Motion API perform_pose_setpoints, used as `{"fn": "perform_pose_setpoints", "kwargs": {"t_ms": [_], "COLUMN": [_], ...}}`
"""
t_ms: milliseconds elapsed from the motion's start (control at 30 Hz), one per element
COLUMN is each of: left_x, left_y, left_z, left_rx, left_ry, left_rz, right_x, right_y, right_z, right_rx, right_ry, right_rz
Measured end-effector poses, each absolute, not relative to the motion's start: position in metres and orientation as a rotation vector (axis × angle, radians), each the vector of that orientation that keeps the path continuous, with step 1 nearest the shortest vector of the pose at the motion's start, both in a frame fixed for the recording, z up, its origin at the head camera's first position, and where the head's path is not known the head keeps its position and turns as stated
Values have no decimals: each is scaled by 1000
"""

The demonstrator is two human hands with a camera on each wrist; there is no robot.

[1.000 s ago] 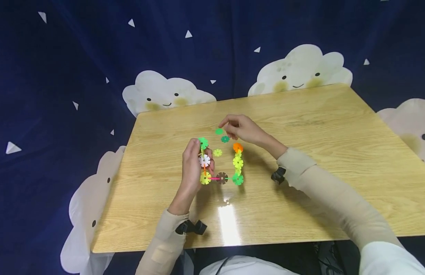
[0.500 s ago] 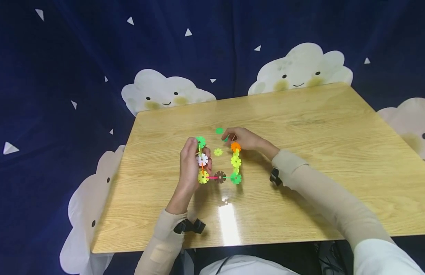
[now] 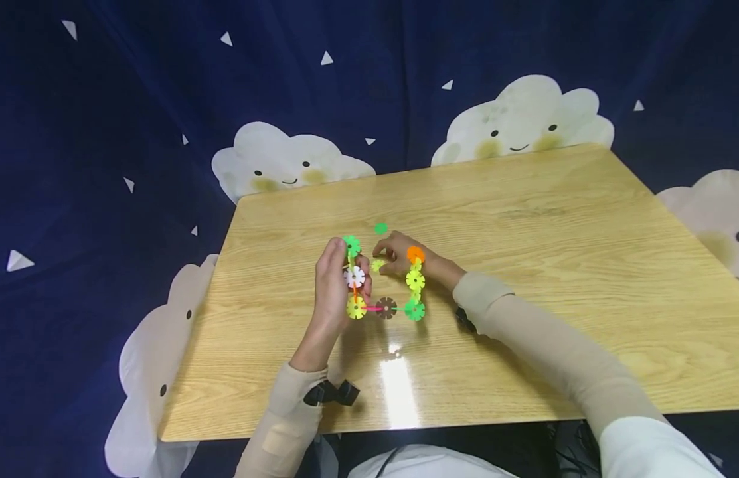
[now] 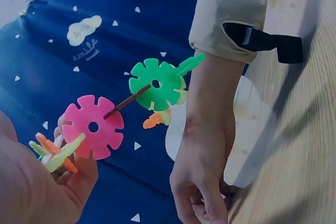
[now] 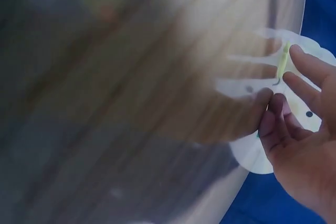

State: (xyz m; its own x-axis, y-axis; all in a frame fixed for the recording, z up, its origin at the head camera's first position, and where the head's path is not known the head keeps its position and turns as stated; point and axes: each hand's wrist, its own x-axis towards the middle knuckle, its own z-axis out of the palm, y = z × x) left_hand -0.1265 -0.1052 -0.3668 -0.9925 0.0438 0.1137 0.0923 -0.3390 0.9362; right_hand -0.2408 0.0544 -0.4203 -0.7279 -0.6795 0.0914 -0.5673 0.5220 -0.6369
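My left hand [image 3: 333, 285] grips one side of a U-shaped chain of notched plastic snowflake discs, its thumb by the white disc [image 3: 354, 277] and the upper green disc [image 3: 352, 246]. Along the chain's bottom run a yellow disc [image 3: 356, 307], a brown disc [image 3: 386, 308] and a green disc [image 3: 414, 310]. An orange disc [image 3: 415, 254] tops the other side. My right hand [image 3: 399, 253] is at the table behind it, thumb and forefinger around a loose yellow disc [image 3: 378, 265]. Curled fingers in the right wrist view show a green sliver [image 5: 258, 135]; the dark green disc is otherwise hidden.
One loose green disc [image 3: 381, 228] lies on the wooden table [image 3: 524, 219], just beyond my right hand. A dark blue curtain [image 3: 405, 79] with cloud prints stands behind the table. Black cameras [image 3: 333, 394] are strapped on the wrists.
My right hand has come down over the dark green disc, which is gone from its spot, then moved toward me to the loose yellow disc. My left hand keeps its hold with little movement.
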Motion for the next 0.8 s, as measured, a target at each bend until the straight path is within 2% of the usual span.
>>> {"fn": "perform_pose_setpoints", "kwargs": {"t_ms": [167,500,800], "left_x": [-127,-125,-124], "left_y": [-104,-101,-100], "left_z": [-367,-366,-365], "left_rx": [-192,-186,-223], "left_ry": [-1776,-1817,-1821], "left_rz": [-2548,-2555,-2568], "right_x": [-238,-252,-245], "right_y": [50,50,56], "right_z": [-421,-448,-436], "right_rx": [-1075,-1138,-1163], "right_ry": [2624,2650,2540], "right_rz": [-900,-796,-838]}}
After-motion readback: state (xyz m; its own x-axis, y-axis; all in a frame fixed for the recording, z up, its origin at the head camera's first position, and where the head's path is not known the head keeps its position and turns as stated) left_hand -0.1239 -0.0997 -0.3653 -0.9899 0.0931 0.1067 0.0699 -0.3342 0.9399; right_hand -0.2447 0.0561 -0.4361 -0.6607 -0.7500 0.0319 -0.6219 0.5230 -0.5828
